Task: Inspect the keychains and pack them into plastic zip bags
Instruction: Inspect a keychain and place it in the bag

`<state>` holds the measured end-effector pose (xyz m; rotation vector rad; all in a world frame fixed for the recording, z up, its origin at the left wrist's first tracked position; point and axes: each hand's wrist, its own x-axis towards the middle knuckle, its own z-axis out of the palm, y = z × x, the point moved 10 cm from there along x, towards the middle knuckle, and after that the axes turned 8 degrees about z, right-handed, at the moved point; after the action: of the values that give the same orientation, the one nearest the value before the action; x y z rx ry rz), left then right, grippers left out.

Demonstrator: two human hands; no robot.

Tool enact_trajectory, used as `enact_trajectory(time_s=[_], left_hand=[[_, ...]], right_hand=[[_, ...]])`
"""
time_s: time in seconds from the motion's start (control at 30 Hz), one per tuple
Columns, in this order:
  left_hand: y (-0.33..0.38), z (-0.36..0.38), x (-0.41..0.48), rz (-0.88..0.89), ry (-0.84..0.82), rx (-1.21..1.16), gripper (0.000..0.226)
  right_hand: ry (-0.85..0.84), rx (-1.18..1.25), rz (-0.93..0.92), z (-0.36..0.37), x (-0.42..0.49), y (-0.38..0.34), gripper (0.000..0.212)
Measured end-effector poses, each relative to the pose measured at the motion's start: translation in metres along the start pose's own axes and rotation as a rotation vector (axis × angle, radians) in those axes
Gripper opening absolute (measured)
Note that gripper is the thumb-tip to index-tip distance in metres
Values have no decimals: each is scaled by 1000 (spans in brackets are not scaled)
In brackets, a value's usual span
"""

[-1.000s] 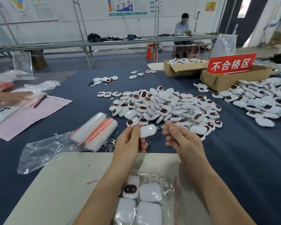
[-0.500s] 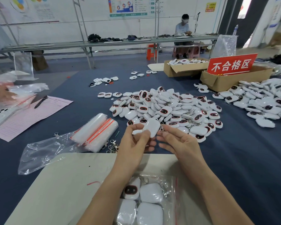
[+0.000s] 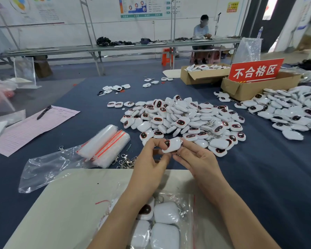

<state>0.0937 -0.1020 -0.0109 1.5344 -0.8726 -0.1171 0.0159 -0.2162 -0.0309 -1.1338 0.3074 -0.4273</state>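
Observation:
A white keychain with a dark red-rimmed face is held above the table's front, tilted. My left hand pinches its left end with thumb and fingers. My right hand holds its right end from below, where the metal ring is. Behind them lies a big pile of white keychains. In front of me, on a beige board, a clear zip bag with a red seal line holds several keychains; my forearms partly cover it.
A stack of empty zip bags lies on a loose plastic bag to the left, with metal clasps beside it. A pink form with a pen is further left. Cardboard boxes with a red sign and another keychain heap stand right.
The keychain has been turned over in my hands: its plain white back showed before, and now the dark face shows at its left end. Both hands stayed in about the same place.

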Motion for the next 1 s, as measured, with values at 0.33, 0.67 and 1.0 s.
enact_trajectory(time_s=[0.33, 0.67, 1.0], left_hand=[[0, -2, -1, -9, 24, -55, 22], [15, 4, 1, 41, -124, 145, 11], [45, -77, -31, -30, 48, 112, 11]], right_hand=[[123, -66, -5, -12, 2, -1, 15], [153, -143, -22, -18, -7, 0, 19], [250, -134, 146, -48, -60, 7, 6]])
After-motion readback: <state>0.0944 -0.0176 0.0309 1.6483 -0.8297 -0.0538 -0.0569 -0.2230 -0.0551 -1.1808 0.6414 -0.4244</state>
